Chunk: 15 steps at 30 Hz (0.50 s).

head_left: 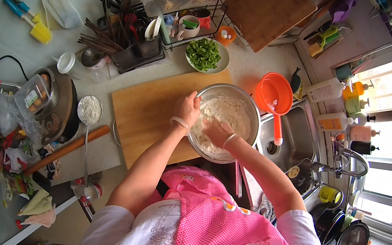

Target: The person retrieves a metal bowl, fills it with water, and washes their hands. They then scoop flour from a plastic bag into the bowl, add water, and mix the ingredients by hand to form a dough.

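A metal mixing bowl (252, 106) sits on the right part of the wooden cutting board (144, 105), reaching past its edge. Inside it is a pale, crumbly flour mixture (233, 111). My left hand (188, 111) is closed on the bowl's left rim, thumb up. Down in the bowl, my right hand (218, 132) has its fingers in the flour; they are blurred and partly hidden, so their grip is unclear. Beyond the bowl stands a plate of chopped greens (203, 54). To the left of the board lies a long-handled ladle of flour (89, 110).
An orange dipper (273, 95) rests by the sink (300, 131) on the right. Left of the board lie a wooden rolling pin (69, 148) and a lidded pot (58, 111). At the back are a utensil holder (136, 55) and another cutting board (267, 3) leaning upright.
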Tool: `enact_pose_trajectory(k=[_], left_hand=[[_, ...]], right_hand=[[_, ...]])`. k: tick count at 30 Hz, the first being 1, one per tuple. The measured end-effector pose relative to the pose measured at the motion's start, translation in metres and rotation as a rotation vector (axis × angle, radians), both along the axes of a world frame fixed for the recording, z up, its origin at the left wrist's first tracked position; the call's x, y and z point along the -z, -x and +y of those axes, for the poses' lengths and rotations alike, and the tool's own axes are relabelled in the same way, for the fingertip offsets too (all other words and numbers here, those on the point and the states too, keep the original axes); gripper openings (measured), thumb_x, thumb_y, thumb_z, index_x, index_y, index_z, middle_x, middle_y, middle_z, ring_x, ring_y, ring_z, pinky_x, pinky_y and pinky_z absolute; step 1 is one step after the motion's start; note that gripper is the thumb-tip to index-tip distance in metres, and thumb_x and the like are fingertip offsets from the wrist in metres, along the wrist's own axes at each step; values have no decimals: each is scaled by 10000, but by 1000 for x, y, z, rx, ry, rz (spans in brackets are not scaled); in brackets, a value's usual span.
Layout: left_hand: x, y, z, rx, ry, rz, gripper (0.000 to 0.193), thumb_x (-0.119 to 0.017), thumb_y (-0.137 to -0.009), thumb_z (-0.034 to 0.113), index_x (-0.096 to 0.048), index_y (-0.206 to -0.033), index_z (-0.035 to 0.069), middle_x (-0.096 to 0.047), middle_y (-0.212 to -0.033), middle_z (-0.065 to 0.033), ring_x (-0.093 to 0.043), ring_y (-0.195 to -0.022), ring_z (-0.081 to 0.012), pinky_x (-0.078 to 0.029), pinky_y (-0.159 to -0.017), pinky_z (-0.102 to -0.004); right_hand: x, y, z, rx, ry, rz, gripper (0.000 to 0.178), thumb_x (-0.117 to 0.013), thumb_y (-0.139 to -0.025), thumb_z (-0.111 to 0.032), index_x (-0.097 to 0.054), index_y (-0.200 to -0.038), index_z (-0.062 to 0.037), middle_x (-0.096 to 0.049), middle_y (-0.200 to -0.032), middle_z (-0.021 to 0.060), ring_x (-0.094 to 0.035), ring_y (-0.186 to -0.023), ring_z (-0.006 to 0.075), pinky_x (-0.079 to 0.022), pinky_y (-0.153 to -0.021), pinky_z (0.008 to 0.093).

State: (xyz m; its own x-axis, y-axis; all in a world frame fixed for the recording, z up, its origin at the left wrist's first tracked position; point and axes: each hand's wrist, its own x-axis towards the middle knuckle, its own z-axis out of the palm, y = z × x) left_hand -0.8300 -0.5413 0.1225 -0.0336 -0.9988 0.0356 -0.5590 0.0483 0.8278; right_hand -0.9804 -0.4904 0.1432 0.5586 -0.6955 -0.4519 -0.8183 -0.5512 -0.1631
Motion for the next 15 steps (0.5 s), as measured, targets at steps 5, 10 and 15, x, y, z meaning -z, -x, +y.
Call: enact_pose_trajectory(k=[5, 10, 15], left_hand=[[-3, 0, -1, 15, 90, -2, 162, -485, -836, 105, -594, -900, 3, -638, -820, -189, -602, -762, -382, -474, -659, -433], [-6, 3, 4, -95, 103, 24, 129, -503, -827, 101, -587, -867, 11, -626, -839, -186, -592, -774, -373, -466, -668, -438], [-11, 6, 4, -60, 98, -41, 114, -516, -824, 106, -587, -864, 26, -616, -834, -181, -584, -778, -370, -457, -662, -444]], right_hand=[[5, 45, -62, 69, 216, -161, 266, -510, -823, -102, -648, -1032, -193, -539, -1193, 44, -576, -1042, 314, -486, -868, 433], [8, 66, -22, 514, 9, 51, 612, -630, -733, -207, -406, -1293, -105, -436, -1251, 233, -551, -1041, 412, -462, -901, 438], [52, 46, 12, 1024, -124, -109, 905, -707, -664, -298, -237, -1364, 31, -388, -1281, 371, -468, -1161, 460, -421, -953, 433]])
